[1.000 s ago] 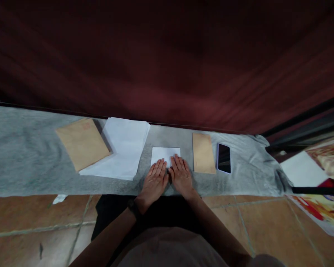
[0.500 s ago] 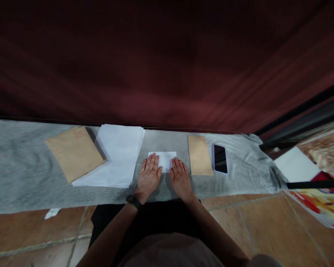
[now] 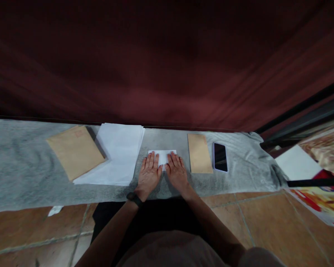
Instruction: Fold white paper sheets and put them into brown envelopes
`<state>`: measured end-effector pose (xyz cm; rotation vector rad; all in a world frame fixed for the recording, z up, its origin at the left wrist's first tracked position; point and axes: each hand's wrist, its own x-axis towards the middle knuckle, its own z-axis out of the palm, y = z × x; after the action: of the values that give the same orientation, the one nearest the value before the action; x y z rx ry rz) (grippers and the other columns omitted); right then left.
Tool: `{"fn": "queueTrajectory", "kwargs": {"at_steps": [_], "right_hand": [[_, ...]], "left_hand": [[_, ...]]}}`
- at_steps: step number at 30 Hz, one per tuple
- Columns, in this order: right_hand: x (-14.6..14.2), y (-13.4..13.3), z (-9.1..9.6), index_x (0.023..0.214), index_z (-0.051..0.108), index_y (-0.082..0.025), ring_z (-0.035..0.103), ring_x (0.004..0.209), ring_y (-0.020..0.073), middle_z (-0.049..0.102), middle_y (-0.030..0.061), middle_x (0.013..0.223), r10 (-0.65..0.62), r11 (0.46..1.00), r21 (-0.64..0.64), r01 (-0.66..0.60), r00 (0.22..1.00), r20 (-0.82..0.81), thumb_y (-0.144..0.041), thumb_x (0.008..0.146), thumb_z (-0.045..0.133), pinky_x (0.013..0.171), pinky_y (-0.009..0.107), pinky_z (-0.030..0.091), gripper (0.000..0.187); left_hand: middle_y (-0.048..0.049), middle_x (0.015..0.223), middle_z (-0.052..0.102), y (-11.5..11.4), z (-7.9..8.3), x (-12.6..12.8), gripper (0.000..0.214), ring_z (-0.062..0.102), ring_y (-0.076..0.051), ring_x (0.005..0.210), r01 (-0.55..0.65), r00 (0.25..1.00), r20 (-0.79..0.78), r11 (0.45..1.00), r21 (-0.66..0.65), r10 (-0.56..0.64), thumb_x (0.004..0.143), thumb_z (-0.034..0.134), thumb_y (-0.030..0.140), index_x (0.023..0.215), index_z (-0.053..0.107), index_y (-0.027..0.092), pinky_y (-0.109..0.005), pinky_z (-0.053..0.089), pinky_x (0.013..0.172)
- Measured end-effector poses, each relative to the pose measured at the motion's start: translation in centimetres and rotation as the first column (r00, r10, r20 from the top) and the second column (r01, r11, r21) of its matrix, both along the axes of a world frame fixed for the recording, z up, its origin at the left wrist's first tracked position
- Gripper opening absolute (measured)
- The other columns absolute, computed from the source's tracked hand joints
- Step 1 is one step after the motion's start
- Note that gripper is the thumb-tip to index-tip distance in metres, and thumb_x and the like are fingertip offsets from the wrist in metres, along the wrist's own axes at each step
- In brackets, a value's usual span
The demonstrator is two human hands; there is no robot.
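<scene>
Grey cloth (image 3: 22,167) covers a low surface that runs across the view in front of a dark red curtain (image 3: 167,66), with a tiled floor (image 3: 267,222) on the near side. A small folded white paper (image 3: 163,155) lies on the cloth at the centre, and only its far edge shows past the fingertips. The left hand (image 3: 149,174) and right hand (image 3: 176,172) rest palm-down on the near part of this paper. Their fingers are stretched flat and nearly closed side by side, and they grip nothing. Half a second ago the hands lay apart at the two ends of the paper, with a bare white strip between them. They have since slid inward and now lie almost thumb to thumb, so most of the sheet is covered and is judged to be pinned flat against the cloth. A dark wristband (image 3: 134,198) sits on the left wrist. From the hands, a stack of white sheets (image 3: 118,152) lies at 10 o'clock, and a large brown envelope (image 3: 75,150) overlaps its far-left corner. A narrow brown envelope (image 3: 199,157) lies at 2 o'clock, close to the right hand but not touching it. A phone (image 3: 220,157) lies just beyond that envelope, screen up.
</scene>
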<state>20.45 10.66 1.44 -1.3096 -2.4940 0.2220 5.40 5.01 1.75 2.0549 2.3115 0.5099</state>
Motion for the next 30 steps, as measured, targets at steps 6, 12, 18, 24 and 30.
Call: {"fn": "queueTrajectory", "kwargs": {"at_steps": [6,12,18,24,30], "right_hand": [[1.0,-0.3,0.0,0.159,0.034,-0.01,0.032,0.153,0.0277,0.035,0.0133,0.164,-0.072,0.997,-0.013,0.073,0.996,0.05,-0.034,0.108,0.036,0.124,0.049,0.026,0.056],[0.9,-0.5,0.2,0.16,0.032,-0.011,0.028,0.154,0.0276,0.03,0.0115,0.166,-0.075,0.996,-0.038,0.078,0.994,0.076,-0.031,0.107,0.035,0.125,0.048,0.021,0.056],[1.1,-0.4,0.2,0.16,0.031,-0.011,0.029,0.153,0.0271,0.031,0.0111,0.166,-0.085,0.995,-0.052,0.089,0.994,0.065,-0.03,0.108,0.03,0.125,0.048,0.021,0.056],[1.8,-0.5,0.1,0.159,0.034,-0.011,0.032,0.152,0.0275,0.038,0.0119,0.163,-0.117,0.993,-0.025,0.117,0.993,0.001,-0.026,0.107,0.031,0.124,0.049,0.025,0.054],[0.6,-0.8,1.1,0.159,0.034,-0.009,0.03,0.153,0.0296,0.03,0.014,0.166,-0.119,0.992,-0.038,0.119,0.993,-0.014,-0.022,0.104,0.036,0.125,0.053,0.024,0.056]], "left_hand": [[-0.0226,0.165,0.028,0.4,-0.3,0.1,0.067,0.022,-0.033,0.156,-0.062,0.997,0.044,0.998,0.016,0.062,0.103,0.039,0.043,0.157,0.033,0.003,-0.053,0.024,0.125],[-0.0153,0.166,0.029,0.6,0.2,2.1,0.059,0.021,-0.03,0.156,0.017,1.0,0.026,0.999,-0.033,-0.016,0.104,0.036,0.037,0.158,0.036,0.012,-0.054,0.02,0.127],[-0.014,0.167,0.028,-0.1,0.3,1.9,0.055,0.023,-0.028,0.156,0.066,0.998,0.001,0.995,-0.08,-0.066,0.104,0.037,0.032,0.157,0.038,0.017,-0.051,0.023,0.127],[-0.0184,0.167,0.024,-0.7,0.3,1.2,0.061,0.022,-0.032,0.156,-0.033,0.999,0.028,0.998,-0.047,0.034,0.103,0.039,0.037,0.158,0.034,0.011,-0.055,0.024,0.125],[-0.019,0.167,0.026,-0.7,0.0,1.3,0.063,0.022,-0.032,0.156,-0.056,0.998,0.034,0.998,-0.027,0.056,0.102,0.039,0.037,0.159,0.032,0.01,-0.057,0.024,0.125]]}}
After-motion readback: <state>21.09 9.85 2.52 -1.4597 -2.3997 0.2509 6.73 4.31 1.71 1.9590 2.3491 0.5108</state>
